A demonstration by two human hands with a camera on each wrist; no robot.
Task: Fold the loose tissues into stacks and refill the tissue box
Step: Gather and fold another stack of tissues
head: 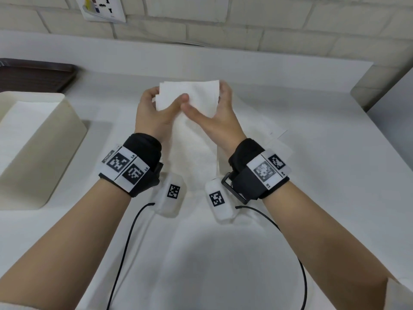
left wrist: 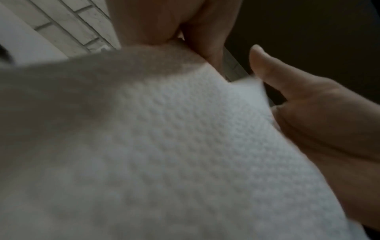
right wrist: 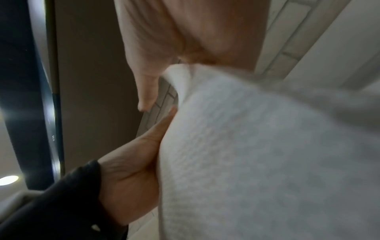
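Note:
In the head view both hands hold up a folded white tissue (head: 192, 95) above the table's middle. My left hand (head: 154, 106) grips its left edge, thumb on the near face. My right hand (head: 220, 104) grips its right edge, thumb reaching across toward the left thumb. Under the hands more loose tissues (head: 196, 151) lie flat on the white table (head: 324, 175). The open cream tissue box (head: 55, 135) stands at the left. In the left wrist view the embossed tissue (left wrist: 164, 146) fills the frame, my right hand (left wrist: 312, 123) beside it. The right wrist view shows the tissue (right wrist: 267, 162) and my left hand (right wrist: 131, 165).
A dark brown tray (head: 33, 74) lies at the back left, behind the box. Another flat tissue (head: 276, 139) sticks out to the right of the pile. A wall socket (head: 102, 8) sits on the brick wall. The table's right edge (head: 366, 108) runs diagonally.

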